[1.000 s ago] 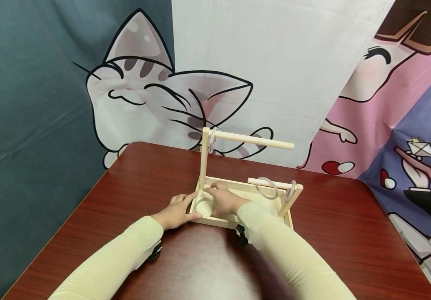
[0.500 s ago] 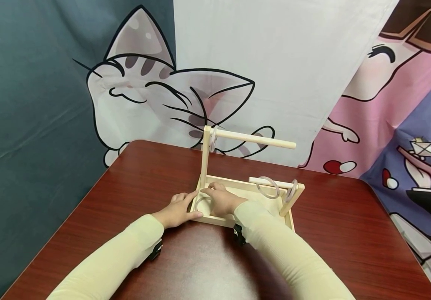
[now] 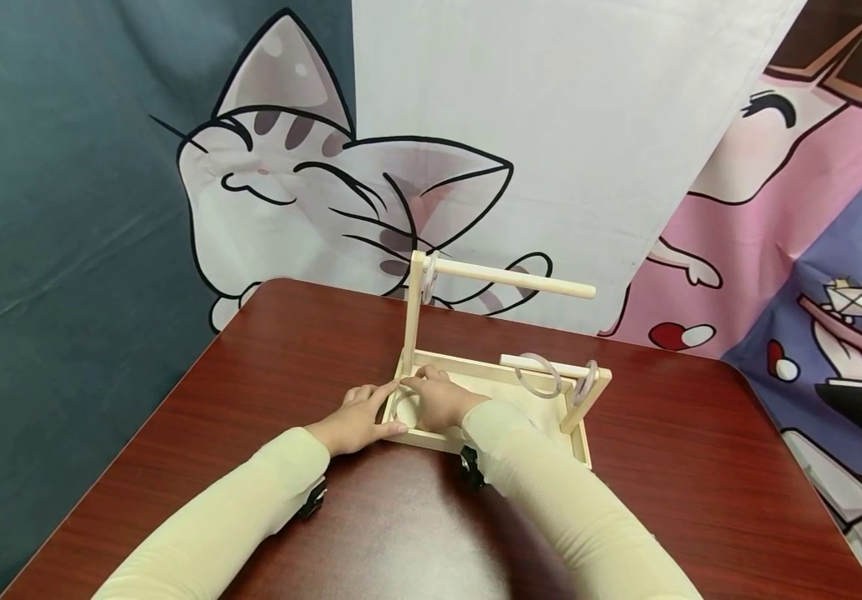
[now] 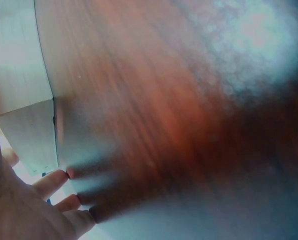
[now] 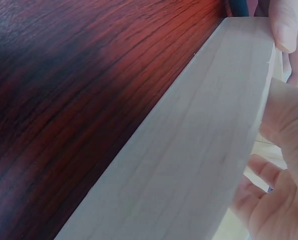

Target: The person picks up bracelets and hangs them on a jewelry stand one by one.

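A pale wooden tray (image 3: 431,442) carries a tall post with a long upper rod (image 3: 509,277) and a short post with a lower rod (image 3: 562,368). My left hand (image 3: 356,419) grips its left end, thumb at the front corner, other fingers along the outer side. Inside the tray's left end is a translucent ring (image 3: 395,407), partly covered by my right hand (image 3: 441,402). That hand reaches in over the front wall (image 5: 189,130); whether it pinches the ring I cannot tell. One or more clear rings (image 3: 428,283) hang by the tall post. Further rings (image 3: 538,375) hang on the lower rod.
The tray stands on a reddish-brown wooden table (image 3: 288,350), whose far edge lies behind it. A printed cloth (image 3: 431,75) with a cartoon cat hangs beyond the table. The upper rod's free end points right, the lower rod's points left.
My right hand has shifted slightly left inside the tray and covers more of the ring there. The left hand keeps its place. The whole view has shifted a little.
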`<state>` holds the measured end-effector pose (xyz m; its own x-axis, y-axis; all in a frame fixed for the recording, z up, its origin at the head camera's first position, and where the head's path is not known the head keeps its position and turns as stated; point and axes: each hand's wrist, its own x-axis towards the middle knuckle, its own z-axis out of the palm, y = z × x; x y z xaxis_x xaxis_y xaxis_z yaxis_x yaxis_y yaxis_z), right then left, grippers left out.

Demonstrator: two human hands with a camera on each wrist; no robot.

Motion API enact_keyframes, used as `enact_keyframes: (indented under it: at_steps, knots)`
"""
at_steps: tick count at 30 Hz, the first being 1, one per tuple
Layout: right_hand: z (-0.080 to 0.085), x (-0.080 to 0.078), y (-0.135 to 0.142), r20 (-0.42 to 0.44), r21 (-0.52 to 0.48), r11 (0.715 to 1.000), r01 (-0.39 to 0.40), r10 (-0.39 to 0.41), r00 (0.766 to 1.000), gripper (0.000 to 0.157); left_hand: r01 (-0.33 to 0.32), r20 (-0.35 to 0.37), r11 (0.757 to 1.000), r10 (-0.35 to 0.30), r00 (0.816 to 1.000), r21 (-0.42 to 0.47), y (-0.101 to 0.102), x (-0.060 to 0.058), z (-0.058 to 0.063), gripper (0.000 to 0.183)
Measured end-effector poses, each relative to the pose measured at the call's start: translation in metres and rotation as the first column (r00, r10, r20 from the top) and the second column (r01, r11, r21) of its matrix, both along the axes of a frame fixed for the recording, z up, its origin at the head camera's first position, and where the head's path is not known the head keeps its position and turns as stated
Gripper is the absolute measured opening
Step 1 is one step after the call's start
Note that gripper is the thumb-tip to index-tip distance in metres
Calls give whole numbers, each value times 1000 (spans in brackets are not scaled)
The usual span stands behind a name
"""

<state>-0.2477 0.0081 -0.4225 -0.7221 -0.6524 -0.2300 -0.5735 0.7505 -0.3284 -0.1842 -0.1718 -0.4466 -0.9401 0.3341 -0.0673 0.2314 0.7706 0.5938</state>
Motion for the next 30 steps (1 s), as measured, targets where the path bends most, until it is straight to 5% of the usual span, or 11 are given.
enact_keyframes:
  at_steps: [30]
  knots:
    - [9,2,-10,20,110,991,72,-75,997,84,-11,17,1000,12,1000,-15,1,0,1,80]
